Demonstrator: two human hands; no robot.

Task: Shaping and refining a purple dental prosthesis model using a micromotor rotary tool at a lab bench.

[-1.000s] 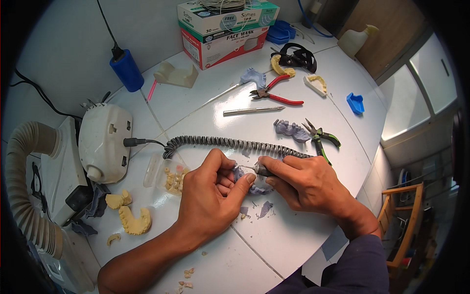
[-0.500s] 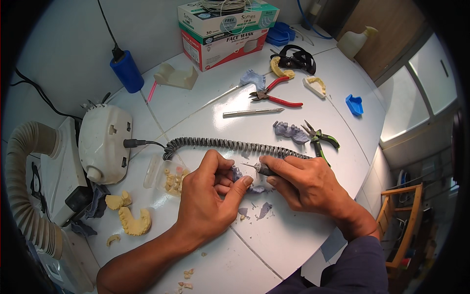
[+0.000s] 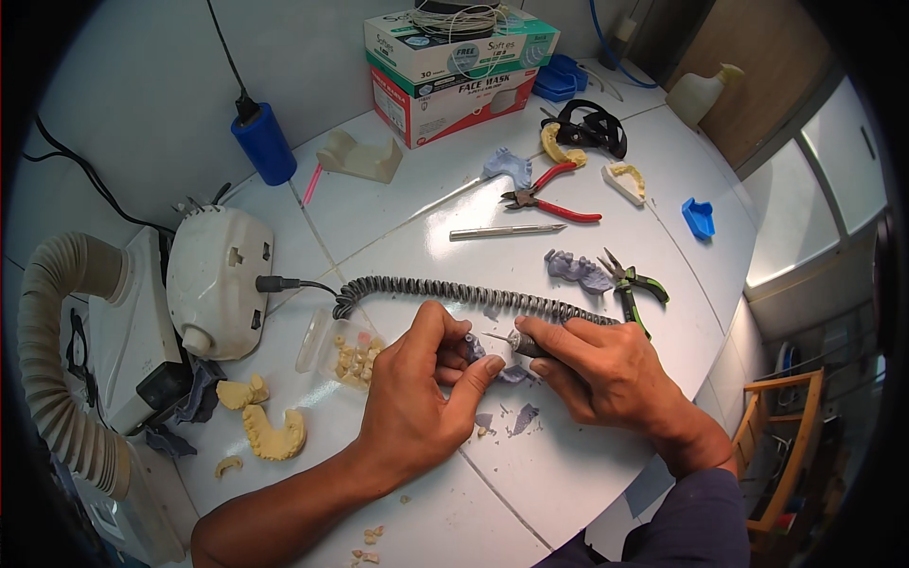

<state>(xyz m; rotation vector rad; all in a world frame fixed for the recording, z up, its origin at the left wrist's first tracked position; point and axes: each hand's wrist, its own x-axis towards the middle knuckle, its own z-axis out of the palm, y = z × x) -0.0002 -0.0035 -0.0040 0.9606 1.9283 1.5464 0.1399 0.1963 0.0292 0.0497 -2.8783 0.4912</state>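
Note:
My left hand [image 3: 417,398] is curled round a small purple-grey moulded piece [image 3: 474,348], gripping it between thumb and fingers, which partly hide it. My right hand [image 3: 606,369] grips a metal rotary handpiece [image 3: 523,344]; its thin bur points left toward the piece, with a small gap or slight overlap, I cannot tell which. A coiled cord [image 3: 445,291] runs behind my hands from a white control unit [image 3: 213,284]. An open clear box of small tooth-like pieces [image 3: 350,356] sits left of my left hand. Grey scraps [image 3: 525,418] lie below my hands on the white tiled top [image 3: 559,473].
Yellow dental casts [image 3: 273,435] and a ribbed hose [image 3: 52,331] are left. Green-handled pliers [image 3: 644,286], a purple mould [image 3: 578,272], red-handled cutters [image 3: 559,210], a metal knife [image 3: 507,232] and a blue tray [image 3: 698,218] lie beyond. Stacked boxes [image 3: 454,104] stand behind; a wooden frame [image 3: 781,445] is right.
The whole view has shifted, so things appear lower and farther right. The purple-grey piece is turned in my left fingers and shows less. Both hands keep their grips.

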